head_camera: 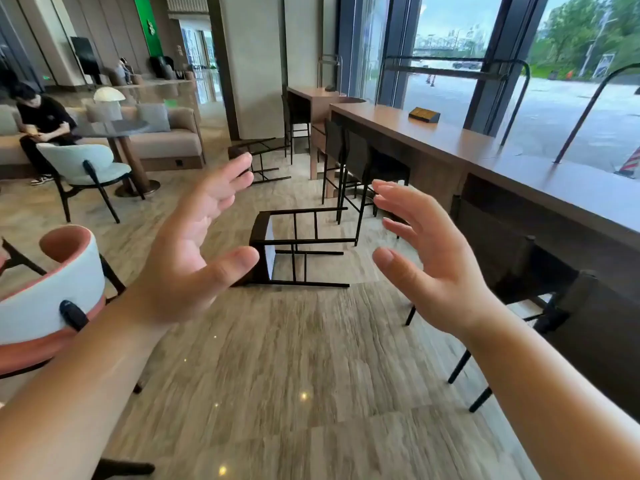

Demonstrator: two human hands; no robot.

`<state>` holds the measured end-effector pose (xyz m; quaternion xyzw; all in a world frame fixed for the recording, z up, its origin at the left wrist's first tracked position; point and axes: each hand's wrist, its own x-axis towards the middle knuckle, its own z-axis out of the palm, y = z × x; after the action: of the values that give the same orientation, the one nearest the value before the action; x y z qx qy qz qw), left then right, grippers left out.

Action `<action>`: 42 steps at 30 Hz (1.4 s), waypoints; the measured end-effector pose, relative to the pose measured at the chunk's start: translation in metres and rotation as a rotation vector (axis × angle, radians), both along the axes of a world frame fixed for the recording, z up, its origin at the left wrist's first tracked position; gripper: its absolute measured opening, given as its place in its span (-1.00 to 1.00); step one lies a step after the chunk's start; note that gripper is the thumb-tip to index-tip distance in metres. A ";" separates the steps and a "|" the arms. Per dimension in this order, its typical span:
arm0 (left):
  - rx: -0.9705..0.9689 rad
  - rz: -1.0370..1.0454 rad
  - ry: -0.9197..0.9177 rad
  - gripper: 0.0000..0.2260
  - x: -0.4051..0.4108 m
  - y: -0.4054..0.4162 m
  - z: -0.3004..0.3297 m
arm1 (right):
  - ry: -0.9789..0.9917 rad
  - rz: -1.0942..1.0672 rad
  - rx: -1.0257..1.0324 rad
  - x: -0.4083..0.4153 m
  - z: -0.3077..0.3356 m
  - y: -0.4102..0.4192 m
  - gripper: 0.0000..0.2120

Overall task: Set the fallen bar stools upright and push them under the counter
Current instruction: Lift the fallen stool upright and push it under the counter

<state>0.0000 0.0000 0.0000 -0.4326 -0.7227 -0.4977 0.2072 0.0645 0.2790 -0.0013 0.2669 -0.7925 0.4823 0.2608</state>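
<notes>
Two bare hands are reaching forward at the centre of the frame, palms facing each other and fingers spread, gripping nothing: the left hand [197, 251] is hovering left of centre and the right hand [426, 258] right of centre. Between them, farther off on the pale stone floor [294, 358], a black-framed bar stool [277, 247] is lying on its side with its seat toward the left and its legs pointing right toward the counter [485, 147]. A second fallen stool [258, 161] is lying beyond it in the upper middle of the frame, near a grey pillar [252, 64], also with its legs pointing right. The long wooden counter is running along the windows on the right side of the frame, and upright stools [356, 168] are standing tucked against it above centre, while another dark stool [540, 299] is standing by the counter at the right edge. A small dark box [424, 114] is sitting on the countertop in the upper right. At the lower left, a white and terracotta armchair [52, 299] is filling the corner, and in the upper left a person in black [41, 126] is sitting on a sofa [166, 136] behind a round table [114, 128].
</notes>
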 end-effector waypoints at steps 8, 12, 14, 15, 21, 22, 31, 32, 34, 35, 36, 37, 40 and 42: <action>0.031 0.037 -0.053 -0.34 -0.087 -0.082 -0.023 | -0.085 -0.012 -0.023 -0.089 -0.021 -0.078 -0.37; 0.031 0.057 -0.084 -0.35 -0.121 -0.107 -0.032 | -0.118 0.007 -0.024 -0.128 -0.028 -0.104 -0.37; 0.018 0.070 -0.094 -0.33 -0.140 -0.115 -0.035 | -0.136 0.018 -0.034 -0.150 -0.032 -0.114 -0.38; 0.012 0.077 -0.101 -0.32 -0.151 -0.119 -0.037 | -0.148 0.026 -0.036 -0.162 -0.034 -0.119 -0.38; 0.012 0.068 -0.142 -0.34 -0.222 -0.123 -0.054 | -0.157 0.054 -0.040 -0.241 -0.051 -0.128 -0.46; 0.004 0.072 -0.144 -0.34 -0.234 -0.122 -0.058 | -0.155 0.058 -0.039 -0.254 -0.053 -0.129 -0.47; -0.037 0.140 -0.169 -0.34 -0.392 -0.123 -0.068 | -0.127 0.108 -0.014 -0.426 -0.070 -0.118 -0.47; -0.046 0.152 -0.169 -0.33 -0.406 -0.125 -0.068 | -0.123 0.118 -0.013 -0.442 -0.071 -0.117 -0.47; -0.055 0.179 -0.178 -0.33 -0.438 -0.129 -0.069 | -0.129 0.134 -0.010 -0.479 -0.071 -0.119 -0.47; -0.055 0.189 -0.179 -0.33 -0.455 -0.132 -0.069 | -0.133 0.147 -0.008 -0.498 -0.071 -0.121 -0.47; -0.055 0.198 -0.185 -0.32 -0.467 -0.134 -0.069 | -0.137 0.155 -0.007 -0.513 -0.071 -0.124 -0.47; -0.057 0.205 -0.189 -0.32 -0.478 -0.135 -0.070 | -0.140 0.161 -0.007 -0.526 -0.071 -0.128 -0.47; -0.065 0.238 -0.212 -0.32 -0.516 -0.148 -0.073 | -0.159 0.183 -0.011 -0.569 -0.074 -0.142 -0.47; -0.067 0.253 -0.216 -0.31 -0.538 -0.158 -0.078 | -0.167 0.200 0.002 -0.591 -0.078 -0.150 -0.43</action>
<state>-0.5377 -0.1582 -0.0776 -0.2887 -0.8057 -0.4869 0.1746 -0.5265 0.1286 -0.0792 0.3039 -0.7815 0.5256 0.1440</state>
